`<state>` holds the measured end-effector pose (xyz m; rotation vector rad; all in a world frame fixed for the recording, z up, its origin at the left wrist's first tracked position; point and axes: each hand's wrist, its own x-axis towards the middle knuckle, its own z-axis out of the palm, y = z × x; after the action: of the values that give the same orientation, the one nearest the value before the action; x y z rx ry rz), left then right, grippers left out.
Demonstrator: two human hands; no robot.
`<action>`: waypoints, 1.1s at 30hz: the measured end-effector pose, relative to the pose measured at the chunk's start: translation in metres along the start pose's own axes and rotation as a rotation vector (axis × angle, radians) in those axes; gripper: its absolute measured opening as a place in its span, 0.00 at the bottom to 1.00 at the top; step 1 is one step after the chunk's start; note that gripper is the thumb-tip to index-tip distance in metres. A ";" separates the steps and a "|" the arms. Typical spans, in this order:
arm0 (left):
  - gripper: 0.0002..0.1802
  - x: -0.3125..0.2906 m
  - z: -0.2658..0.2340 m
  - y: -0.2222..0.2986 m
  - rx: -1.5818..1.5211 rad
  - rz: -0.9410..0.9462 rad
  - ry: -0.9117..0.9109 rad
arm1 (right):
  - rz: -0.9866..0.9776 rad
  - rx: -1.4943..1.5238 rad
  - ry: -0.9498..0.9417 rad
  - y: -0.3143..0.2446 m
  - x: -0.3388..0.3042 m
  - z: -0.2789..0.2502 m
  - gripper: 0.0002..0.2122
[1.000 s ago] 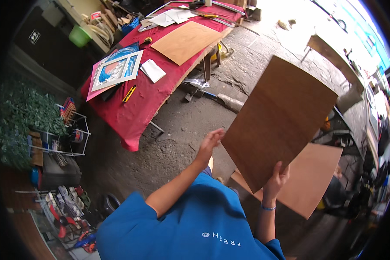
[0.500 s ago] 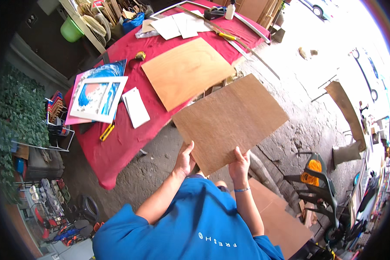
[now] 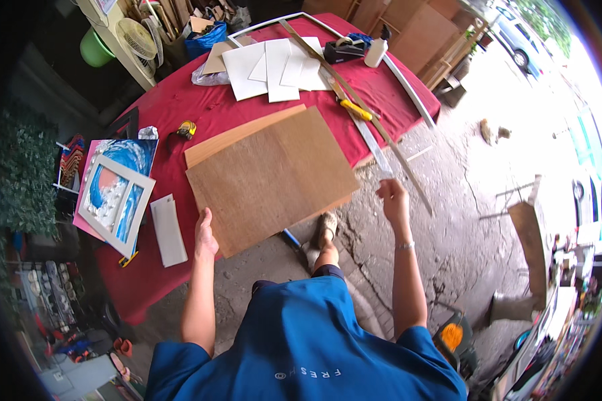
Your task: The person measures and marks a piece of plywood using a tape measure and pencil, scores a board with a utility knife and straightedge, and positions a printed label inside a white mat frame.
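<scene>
A: Where's the dark plywood panel (image 3: 271, 180) kept?
B: Over the near edge of the red-draped table (image 3: 134, 287). Most of the light plywood panel (image 3: 247, 137) is hidden by it; contact btwn the two can't be told.

A: Hands?
B: Apart. L hand (image 3: 206, 235) is set at the dark panel's near-left edge; fingers partly hidden, so a firm grip can't be confirmed. R hand (image 3: 394, 198) is held clear of the panel, fingers curled, just beside the steel ruler (image 3: 373, 148); whether the ruler's touched can't be told.

A: Anything in the way?
B: On the R, ruler & long brown strip (image 3: 402, 167) are run out past the near edge, w/ a yellow cutter (image 3: 356, 111) laid on the ruler.

A: Rest of the tabletop?
B: White sheets (image 3: 276, 70) are spread toward the far edge. Tape dispenser (image 3: 343, 51) & white bottle (image 3: 376, 53) are placed nr the far-right corner. Tape measure (image 3: 187, 129) is left L of the panels; at the L end, a white-framed wave picture (image 3: 117, 200) is stacked, w/ white cards (image 3: 169, 232) beside it.
</scene>
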<state>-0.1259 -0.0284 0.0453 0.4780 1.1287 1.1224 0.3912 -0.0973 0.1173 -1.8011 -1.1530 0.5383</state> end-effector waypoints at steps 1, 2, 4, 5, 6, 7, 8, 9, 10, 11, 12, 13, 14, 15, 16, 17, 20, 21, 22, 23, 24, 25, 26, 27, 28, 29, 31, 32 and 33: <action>0.36 0.021 -0.009 -0.006 0.040 0.014 0.047 | -0.078 -0.036 0.023 0.013 0.053 0.004 0.09; 0.38 0.037 0.009 -0.013 0.018 -0.048 0.049 | -0.142 -0.093 0.053 0.033 0.103 0.000 0.09; 0.40 0.052 0.038 -0.022 -0.002 -0.194 0.072 | -0.190 -0.391 0.091 0.076 0.188 0.000 0.09; 0.39 0.061 0.008 -0.020 0.173 -0.098 0.188 | -0.214 -0.285 0.063 0.075 0.227 0.022 0.09; 0.38 0.073 0.016 -0.021 0.245 -0.084 0.203 | -0.215 -0.324 0.035 0.095 0.261 0.024 0.09; 0.37 0.076 0.019 -0.020 0.316 -0.067 0.237 | -0.246 -0.430 -0.011 0.105 0.283 0.033 0.10; 0.36 0.077 0.025 -0.022 0.384 -0.057 0.268 | -0.280 -0.542 -0.060 0.114 0.300 0.038 0.11; 0.34 0.076 0.031 -0.020 0.454 -0.025 0.308 | -0.278 -0.587 -0.153 0.120 0.312 0.043 0.12; 0.33 0.076 0.037 -0.017 0.527 0.005 0.343 | -0.276 -0.633 -0.242 0.126 0.321 0.046 0.14; 0.31 0.074 0.044 -0.012 0.602 0.034 0.377 | -0.362 -0.661 -0.306 0.127 0.325 0.048 0.14; 0.31 0.078 0.057 -0.011 0.643 0.046 0.405 | -0.362 -0.667 -0.318 0.131 0.333 0.046 0.13; 0.30 0.080 0.069 -0.010 0.686 0.057 0.429 | -0.360 -0.674 -0.328 0.134 0.339 0.045 0.12; 0.29 0.083 0.078 -0.014 0.723 0.073 0.453 | -0.365 -0.682 -0.336 0.137 0.347 0.042 0.10; 0.28 0.086 0.087 -0.019 0.698 0.083 0.479 | -0.367 -0.690 -0.333 0.139 0.354 0.042 0.06; 0.27 0.089 0.094 -0.023 0.675 0.091 0.504 | -0.387 -0.764 -0.330 0.141 0.356 0.041 0.06; 0.27 0.092 0.099 -0.025 0.648 0.103 0.528 | -0.413 -0.838 -0.323 0.142 0.361 0.040 0.06; 0.25 0.085 0.066 -0.041 0.849 0.243 0.704 | -0.450 -1.001 -0.363 0.126 0.370 0.059 0.07; 0.22 0.085 0.072 -0.043 0.847 0.234 0.727 | -0.439 -1.036 -0.377 0.126 0.369 0.060 0.07; 0.22 0.087 0.079 -0.047 0.856 0.245 0.711 | -0.432 -1.070 -0.393 0.125 0.369 0.061 0.07; 0.22 0.092 0.089 -0.045 0.871 0.262 0.695 | -0.314 -1.138 -0.440 0.127 0.371 0.060 0.08; 0.22 0.094 0.094 -0.042 0.888 0.280 0.687 | -0.315 -1.080 -0.420 0.131 0.372 0.060 0.08; 0.22 0.093 0.094 -0.041 0.919 0.307 0.702 | -0.418 -0.986 -0.450 0.138 0.378 0.059 0.08; 0.22 0.091 0.091 -0.044 0.952 0.331 0.720 | -0.519 -0.886 -0.481 0.142 0.382 0.060 0.09; 0.22 0.090 0.091 -0.047 0.979 0.358 0.725 | -0.504 -0.855 -0.493 0.141 0.383 0.061 0.08; 0.22 0.085 0.092 -0.049 0.974 0.375 0.720 | -0.486 -0.823 -0.503 0.141 0.383 0.063 0.07; 0.22 0.086 0.102 -0.051 1.031 0.395 0.705 | -0.527 -0.889 -0.478 0.148 0.386 0.059 0.06; 0.23 0.074 0.104 -0.052 1.087 0.425 0.704 | -0.372 -0.972 -0.507 0.121 0.380 0.070 0.07; 0.22 0.066 0.101 -0.052 1.075 0.441 0.696 | -0.285 -1.015 -0.512 0.104 0.377 0.075 0.07; 0.22 0.064 0.103 -0.055 1.056 0.456 0.673 | -0.313 -1.049 -0.411 0.104 0.377 0.077 0.09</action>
<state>-0.0093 0.0274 0.0143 1.2763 2.2919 1.0137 0.5619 0.2519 0.0290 -2.3266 -2.2358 0.0820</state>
